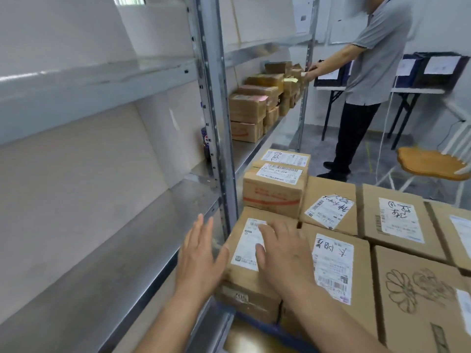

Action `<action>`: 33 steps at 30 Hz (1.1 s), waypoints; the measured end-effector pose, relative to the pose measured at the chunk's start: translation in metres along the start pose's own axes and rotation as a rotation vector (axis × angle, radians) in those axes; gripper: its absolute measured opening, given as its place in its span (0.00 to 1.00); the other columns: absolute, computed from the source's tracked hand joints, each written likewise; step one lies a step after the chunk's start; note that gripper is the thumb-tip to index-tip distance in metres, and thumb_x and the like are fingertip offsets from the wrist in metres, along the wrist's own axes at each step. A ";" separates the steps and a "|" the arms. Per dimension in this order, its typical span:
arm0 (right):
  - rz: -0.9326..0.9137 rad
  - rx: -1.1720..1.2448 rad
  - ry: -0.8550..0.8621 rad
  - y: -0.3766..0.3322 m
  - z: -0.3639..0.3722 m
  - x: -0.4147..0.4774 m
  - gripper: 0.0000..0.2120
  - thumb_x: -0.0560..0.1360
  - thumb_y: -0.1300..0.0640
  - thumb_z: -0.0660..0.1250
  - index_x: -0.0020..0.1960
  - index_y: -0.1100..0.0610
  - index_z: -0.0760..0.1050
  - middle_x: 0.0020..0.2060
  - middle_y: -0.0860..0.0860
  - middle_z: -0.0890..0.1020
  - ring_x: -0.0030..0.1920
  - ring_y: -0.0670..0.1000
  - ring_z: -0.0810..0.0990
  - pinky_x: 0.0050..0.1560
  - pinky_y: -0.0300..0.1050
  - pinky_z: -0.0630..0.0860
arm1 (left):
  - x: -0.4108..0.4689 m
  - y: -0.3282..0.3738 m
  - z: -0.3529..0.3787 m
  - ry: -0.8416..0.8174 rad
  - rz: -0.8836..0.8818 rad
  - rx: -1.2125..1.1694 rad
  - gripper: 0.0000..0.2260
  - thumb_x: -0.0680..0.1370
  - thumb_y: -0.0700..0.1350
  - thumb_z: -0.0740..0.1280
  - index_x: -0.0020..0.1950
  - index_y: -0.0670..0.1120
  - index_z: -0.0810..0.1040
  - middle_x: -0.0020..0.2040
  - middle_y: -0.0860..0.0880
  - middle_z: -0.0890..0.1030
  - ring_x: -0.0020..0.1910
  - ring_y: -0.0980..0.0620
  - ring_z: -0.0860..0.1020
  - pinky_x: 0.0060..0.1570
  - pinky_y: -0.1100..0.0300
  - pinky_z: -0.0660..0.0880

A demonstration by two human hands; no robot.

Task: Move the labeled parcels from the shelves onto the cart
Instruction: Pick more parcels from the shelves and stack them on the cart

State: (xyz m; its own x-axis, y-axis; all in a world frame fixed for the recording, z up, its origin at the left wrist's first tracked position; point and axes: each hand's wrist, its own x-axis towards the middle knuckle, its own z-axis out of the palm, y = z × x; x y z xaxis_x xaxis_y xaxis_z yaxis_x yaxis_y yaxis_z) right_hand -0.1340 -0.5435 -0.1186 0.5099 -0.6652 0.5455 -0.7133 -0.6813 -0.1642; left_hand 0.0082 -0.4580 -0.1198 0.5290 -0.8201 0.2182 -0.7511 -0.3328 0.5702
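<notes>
Small brown cardboard parcel with a white shipping label [246, 248] is on the blue-edged cart [260, 322], just right of the grey steel shelf upright [224, 174]. My right grip [283, 253] lies flat on the parcel's top, fingers straight and spread over the label, pinching nothing. My left grip [201, 253] is spread, fingers straight, at the parcel face nearest the upright; can't tell if it touches. More labelled brown cartons [334, 263] are packed further right of the upright. Brown boxes [247, 110] are stacked on the shelf beyond the upright, with a person in a grey shirt [374, 59] past them.
</notes>
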 end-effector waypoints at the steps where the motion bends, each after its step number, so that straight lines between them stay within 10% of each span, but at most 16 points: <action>1: -0.042 0.020 -0.017 -0.009 -0.003 -0.004 0.16 0.67 0.53 0.56 0.43 0.57 0.80 0.41 0.53 0.81 0.39 0.58 0.78 0.40 0.50 0.67 | -0.014 -0.001 -0.007 0.035 -0.023 0.038 0.29 0.78 0.56 0.57 0.77 0.49 0.52 0.78 0.51 0.48 0.76 0.51 0.49 0.73 0.57 0.47; 9: -0.365 0.244 -0.162 -0.091 -0.011 -0.044 0.28 0.60 0.54 0.77 0.58 0.60 0.79 0.59 0.61 0.78 0.57 0.61 0.78 0.56 0.58 0.74 | -0.133 -0.031 -0.056 0.313 -0.293 0.325 0.36 0.71 0.62 0.50 0.75 0.45 0.60 0.76 0.44 0.57 0.76 0.44 0.56 0.71 0.49 0.46; 33: -0.816 0.462 -0.299 -0.349 -0.092 -0.162 0.28 0.74 0.42 0.57 0.61 0.62 0.77 0.60 0.64 0.77 0.57 0.64 0.78 0.64 0.60 0.65 | -0.383 -0.113 -0.228 0.687 -0.850 0.516 0.40 0.68 0.69 0.40 0.77 0.52 0.42 0.77 0.52 0.40 0.72 0.59 0.34 0.70 0.58 0.31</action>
State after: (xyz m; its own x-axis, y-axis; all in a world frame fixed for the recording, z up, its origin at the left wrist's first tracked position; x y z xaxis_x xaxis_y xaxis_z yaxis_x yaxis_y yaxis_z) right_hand -0.0117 -0.1703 -0.0740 0.9084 0.0563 0.4144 0.1378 -0.9759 -0.1694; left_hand -0.0196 0.0003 -0.0871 0.9125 0.1177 0.3919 -0.0474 -0.9208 0.3871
